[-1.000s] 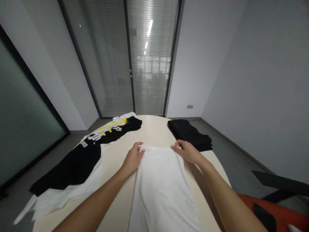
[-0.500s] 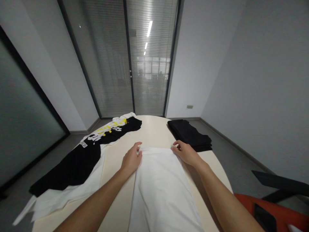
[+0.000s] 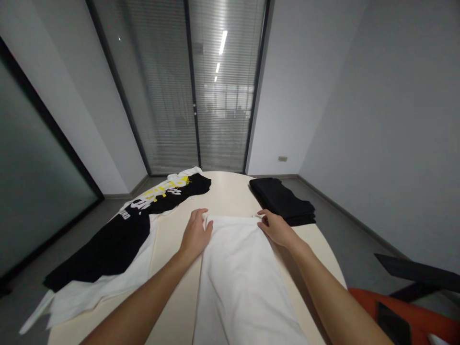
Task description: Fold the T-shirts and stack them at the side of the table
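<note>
A white cloth (image 3: 244, 278) lies lengthwise on a pale table (image 3: 230, 194) with a rounded far end, running from the bottom edge of the view up to a straight far edge near the middle. A person's two bare hands reach forward, one at each far corner of this cloth.

The left hand (image 3: 196, 235) is at the far left corner. Its thumb lies along the cloth's left border, while the curved fingers reach just past the corner, so the corner sits in the opening between thumb and forefinger. Whether they pinch it cannot be told.

The right hand (image 3: 277, 229) is at the far right corner, thumb and forefinger curled towards each other with the corner at their tips; how firmly they close on it is also unclear. Between the hands the far edge runs nearly level, and soft creases cross the cloth nearer the viewer.

Just beyond the right hand is a stack of folded black cloth (image 3: 282, 201). Along the table's left side, apart from the left hand, lies a black garment (image 3: 108, 249) with white and yellow lettering, white fabric (image 3: 108, 290) showing along its near side.
</note>
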Demonstrator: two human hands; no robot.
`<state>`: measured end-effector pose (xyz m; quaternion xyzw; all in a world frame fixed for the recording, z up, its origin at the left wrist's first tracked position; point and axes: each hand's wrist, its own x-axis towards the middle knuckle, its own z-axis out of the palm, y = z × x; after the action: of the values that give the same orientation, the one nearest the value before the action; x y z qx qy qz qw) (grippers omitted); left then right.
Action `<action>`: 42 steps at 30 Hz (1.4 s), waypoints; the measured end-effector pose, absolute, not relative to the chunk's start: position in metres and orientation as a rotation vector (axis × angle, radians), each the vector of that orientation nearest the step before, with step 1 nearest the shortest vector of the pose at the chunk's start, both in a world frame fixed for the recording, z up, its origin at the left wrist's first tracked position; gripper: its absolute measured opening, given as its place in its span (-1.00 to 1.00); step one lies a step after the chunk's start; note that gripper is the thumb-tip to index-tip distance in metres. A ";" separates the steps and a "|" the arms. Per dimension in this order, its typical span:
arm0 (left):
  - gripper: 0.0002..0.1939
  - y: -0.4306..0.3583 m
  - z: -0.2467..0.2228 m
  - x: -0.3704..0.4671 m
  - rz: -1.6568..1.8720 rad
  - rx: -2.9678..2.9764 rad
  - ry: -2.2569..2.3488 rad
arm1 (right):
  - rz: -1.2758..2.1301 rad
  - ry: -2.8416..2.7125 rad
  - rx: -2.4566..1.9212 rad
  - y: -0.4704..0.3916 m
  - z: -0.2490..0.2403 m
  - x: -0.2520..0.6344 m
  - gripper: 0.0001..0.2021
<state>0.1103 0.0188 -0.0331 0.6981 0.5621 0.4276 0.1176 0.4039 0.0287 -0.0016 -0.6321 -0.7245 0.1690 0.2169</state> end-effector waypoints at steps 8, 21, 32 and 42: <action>-0.62 0.002 -0.028 0.114 0.616 2.392 1.673 | 0.373 -2.049 -1.716 0.032 -0.006 0.405 -0.72; -0.65 -0.039 0.000 0.131 0.395 2.450 1.831 | 0.545 -2.247 -1.646 0.006 0.012 0.382 -0.64; -0.39 0.001 -0.034 0.111 0.510 2.422 1.598 | 0.244 -2.273 -1.815 0.021 -0.009 0.365 -0.52; -0.54 -0.011 0.002 0.103 0.459 2.329 1.934 | 0.190 -2.203 -1.678 0.045 -0.019 0.364 -0.45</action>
<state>0.1029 -0.0114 0.0016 0.7599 0.6313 0.1496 0.0399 0.3640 0.0453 -0.0189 -0.5945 -0.7804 0.0673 0.1818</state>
